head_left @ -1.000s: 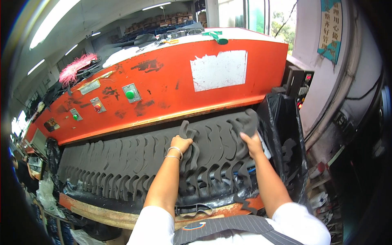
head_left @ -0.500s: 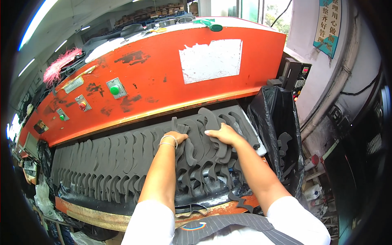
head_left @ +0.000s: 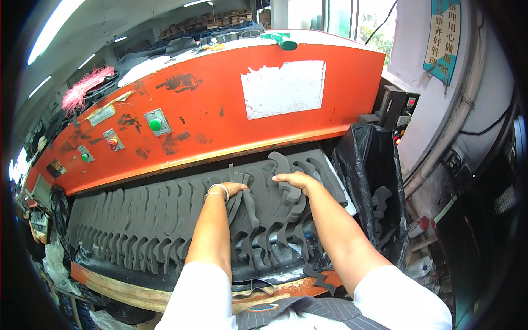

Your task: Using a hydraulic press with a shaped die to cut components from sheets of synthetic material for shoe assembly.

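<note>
Rows of dark grey, wavy die-cut foam pieces (head_left: 146,206) lie on the press bed in front of me. My left hand (head_left: 234,188) is closed around a few narrow foam strips (head_left: 248,208), which stand on edge and hang below the fingers. To its right, my right hand (head_left: 297,180) grips a small stack of curved foam pieces (head_left: 281,162), the thumb on the near left side and the fingers hidden behind. A wavy foam sheet (head_left: 264,187) lies flat between the two hands. A cut-off foam scrap (head_left: 319,278) rests at the bed's front edge.
Behind the bed rises the orange press beam (head_left: 203,104) with a green button (head_left: 156,124) and a red button (head_left: 112,143). A black plastic bag (head_left: 357,165) holding foam scraps stands at the right. A green-handled tool (head_left: 283,40) lies on top of the beam.
My left hand has shifted slightly left and down with its strips, which now fan apart more. The right hand keeps its stack, slightly lower. The whole view has tilted a little.
</note>
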The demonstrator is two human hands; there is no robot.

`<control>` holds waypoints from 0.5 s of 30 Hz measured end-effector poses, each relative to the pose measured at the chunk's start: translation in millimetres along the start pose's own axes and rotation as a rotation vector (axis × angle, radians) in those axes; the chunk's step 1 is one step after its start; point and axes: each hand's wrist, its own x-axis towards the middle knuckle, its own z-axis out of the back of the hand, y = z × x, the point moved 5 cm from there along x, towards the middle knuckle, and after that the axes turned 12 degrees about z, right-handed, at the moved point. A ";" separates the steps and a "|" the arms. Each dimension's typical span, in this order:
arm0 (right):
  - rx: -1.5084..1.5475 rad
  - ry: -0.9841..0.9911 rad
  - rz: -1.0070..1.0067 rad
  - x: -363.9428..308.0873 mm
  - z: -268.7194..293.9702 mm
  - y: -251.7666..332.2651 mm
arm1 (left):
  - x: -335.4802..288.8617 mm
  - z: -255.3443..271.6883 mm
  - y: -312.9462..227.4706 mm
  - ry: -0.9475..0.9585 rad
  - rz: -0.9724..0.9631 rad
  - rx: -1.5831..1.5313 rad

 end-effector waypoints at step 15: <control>0.195 -0.069 0.109 -28.5 -2.6 -8.0 | -86.2 -38.5 46.0 -0.772 -0.537 -0.392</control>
